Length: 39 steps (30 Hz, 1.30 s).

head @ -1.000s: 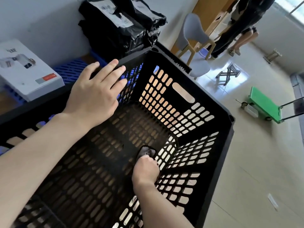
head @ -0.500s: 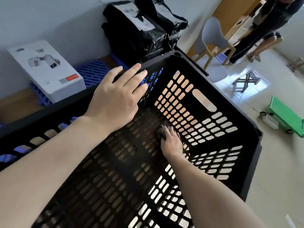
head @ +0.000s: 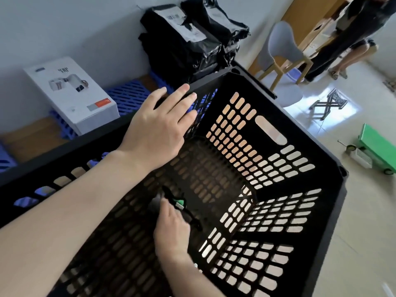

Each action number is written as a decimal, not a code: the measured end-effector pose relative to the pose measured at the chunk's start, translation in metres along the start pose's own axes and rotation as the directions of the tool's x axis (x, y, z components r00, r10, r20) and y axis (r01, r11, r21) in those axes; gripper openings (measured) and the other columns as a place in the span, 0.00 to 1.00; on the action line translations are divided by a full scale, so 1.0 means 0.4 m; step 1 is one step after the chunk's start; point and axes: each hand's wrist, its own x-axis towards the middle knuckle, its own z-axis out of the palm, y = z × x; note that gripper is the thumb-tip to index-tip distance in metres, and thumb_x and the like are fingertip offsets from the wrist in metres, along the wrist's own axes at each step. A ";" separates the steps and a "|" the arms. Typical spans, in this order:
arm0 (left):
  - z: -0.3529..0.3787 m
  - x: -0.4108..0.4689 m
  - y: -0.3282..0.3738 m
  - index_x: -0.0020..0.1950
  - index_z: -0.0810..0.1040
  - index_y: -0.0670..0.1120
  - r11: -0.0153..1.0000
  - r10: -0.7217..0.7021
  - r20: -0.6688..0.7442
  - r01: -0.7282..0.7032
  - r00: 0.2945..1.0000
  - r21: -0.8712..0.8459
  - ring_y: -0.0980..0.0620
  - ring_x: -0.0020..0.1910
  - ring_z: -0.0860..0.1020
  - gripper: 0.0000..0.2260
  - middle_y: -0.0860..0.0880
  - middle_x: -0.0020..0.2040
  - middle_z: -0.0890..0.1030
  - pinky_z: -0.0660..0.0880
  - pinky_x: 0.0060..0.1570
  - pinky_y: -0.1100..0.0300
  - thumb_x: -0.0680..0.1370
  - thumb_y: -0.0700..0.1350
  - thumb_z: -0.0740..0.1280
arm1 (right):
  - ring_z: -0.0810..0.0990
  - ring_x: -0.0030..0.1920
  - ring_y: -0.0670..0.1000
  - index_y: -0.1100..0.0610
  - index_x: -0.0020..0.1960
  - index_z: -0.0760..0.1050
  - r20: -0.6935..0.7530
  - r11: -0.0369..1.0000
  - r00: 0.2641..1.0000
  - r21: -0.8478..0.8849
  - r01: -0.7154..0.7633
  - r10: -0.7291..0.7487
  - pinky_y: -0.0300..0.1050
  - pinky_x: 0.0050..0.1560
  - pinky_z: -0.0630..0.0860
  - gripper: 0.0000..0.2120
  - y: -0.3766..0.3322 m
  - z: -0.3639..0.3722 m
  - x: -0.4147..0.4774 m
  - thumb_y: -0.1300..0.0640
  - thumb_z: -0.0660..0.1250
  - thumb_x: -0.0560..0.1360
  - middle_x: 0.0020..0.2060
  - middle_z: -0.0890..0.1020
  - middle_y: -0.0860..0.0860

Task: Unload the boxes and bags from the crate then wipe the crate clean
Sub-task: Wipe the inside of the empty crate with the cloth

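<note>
While the flat left hand [head: 158,129] steadies the crate [head: 300,133] rim, the right hand [head: 171,232] clutches a cloth [head: 155,205] mid-wipe; next, probably strokes beyond its fingertips.

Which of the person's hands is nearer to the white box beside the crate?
Left. The left hand rests on the crate rim, on the side toward the white box; the right hand is down inside the crate, on a dark cloth.

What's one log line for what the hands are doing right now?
phase: wiping | left hand: flat on crate rim | right hand: grips cloth on crate floor | box, bags: outside crate
</note>
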 end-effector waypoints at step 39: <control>-0.026 -0.010 0.004 0.64 0.78 0.45 0.999 0.020 0.096 -0.023 0.995 0.028 0.44 0.76 0.62 0.19 0.44 0.74 0.69 0.63 0.71 0.46 0.75 0.46 0.62 | 0.72 0.62 0.62 0.60 0.68 0.68 0.746 0.812 0.543 -0.006 0.583 -0.385 0.51 0.58 0.72 0.18 -0.103 -0.147 0.037 0.58 0.54 0.81 0.63 0.74 0.61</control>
